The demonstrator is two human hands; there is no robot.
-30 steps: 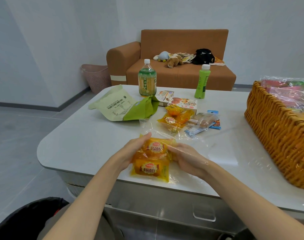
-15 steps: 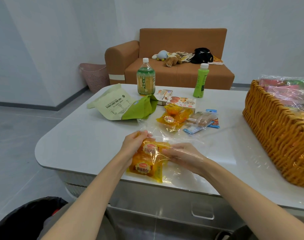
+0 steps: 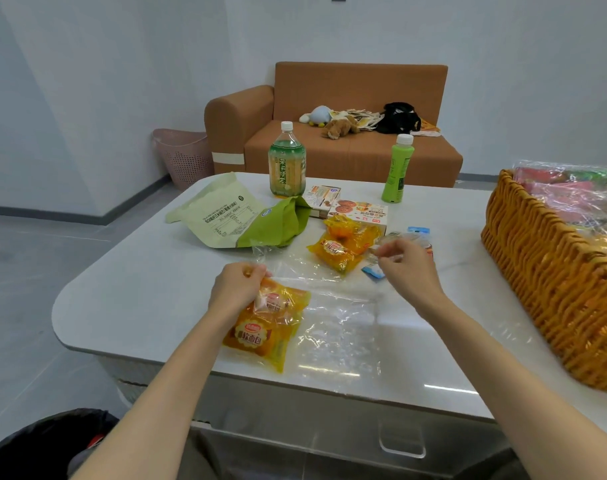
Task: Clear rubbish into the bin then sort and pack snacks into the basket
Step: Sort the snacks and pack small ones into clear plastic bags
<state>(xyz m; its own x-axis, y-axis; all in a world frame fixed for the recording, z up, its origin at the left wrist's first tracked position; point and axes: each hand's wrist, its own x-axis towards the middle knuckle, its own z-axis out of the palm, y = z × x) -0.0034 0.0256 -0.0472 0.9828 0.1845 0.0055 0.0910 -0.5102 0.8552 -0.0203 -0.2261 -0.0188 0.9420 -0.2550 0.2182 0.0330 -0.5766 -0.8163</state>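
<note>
Packet (image 3: 265,329) lengthwise toward viewer, left hand (image 3: 238,289) gripping.

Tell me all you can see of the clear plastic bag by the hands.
The clear plastic bag is thin, glossy, crinkled film, lying mostly flat on the white table near its front edge. Orange-yellow bread packets sit in its left part; the right part looks empty. The left hand pinches its far left corner, and the right hand is raised near its far right corner, though contact there is unclear.
</note>
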